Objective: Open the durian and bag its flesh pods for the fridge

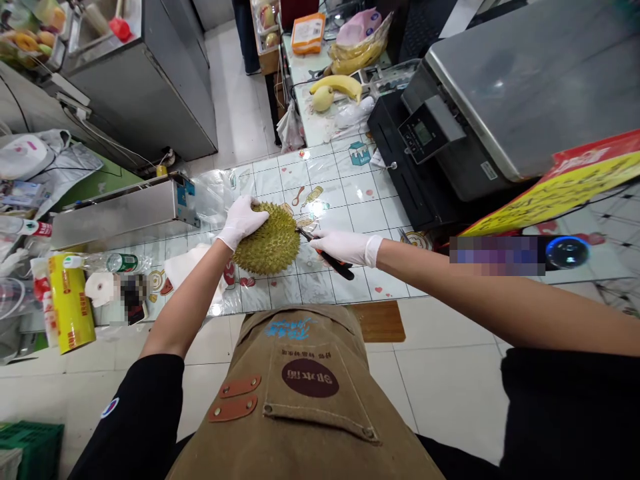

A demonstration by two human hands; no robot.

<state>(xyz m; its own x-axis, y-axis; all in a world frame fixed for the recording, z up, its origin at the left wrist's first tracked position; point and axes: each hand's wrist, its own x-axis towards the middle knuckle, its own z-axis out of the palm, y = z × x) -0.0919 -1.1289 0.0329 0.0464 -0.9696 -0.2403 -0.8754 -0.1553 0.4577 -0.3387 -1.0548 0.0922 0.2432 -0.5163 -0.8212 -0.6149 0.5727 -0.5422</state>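
Observation:
A spiky green-yellow durian (pixel 273 247) lies on the tiled-pattern counter (pixel 345 193) in front of me. My left hand (pixel 241 220), in a white glove, rests curled over the durian's upper left side and steadies it. My right hand (pixel 345 247), also gloved, is closed round the black-and-red handle of a knife (pixel 327 257). The knife's tip touches the durian's right side. I wear a brown apron and black sleeves.
A weighing scale (pixel 505 87) and black cash drawer (pixel 400 153) stand at the right. Bananas (pixel 340 85) and bags lie at the back. A metal box (pixel 120 213), a yellow film roll (pixel 70 300), a bottle (pixel 107 262) and a white cloth (pixel 187 267) sit left.

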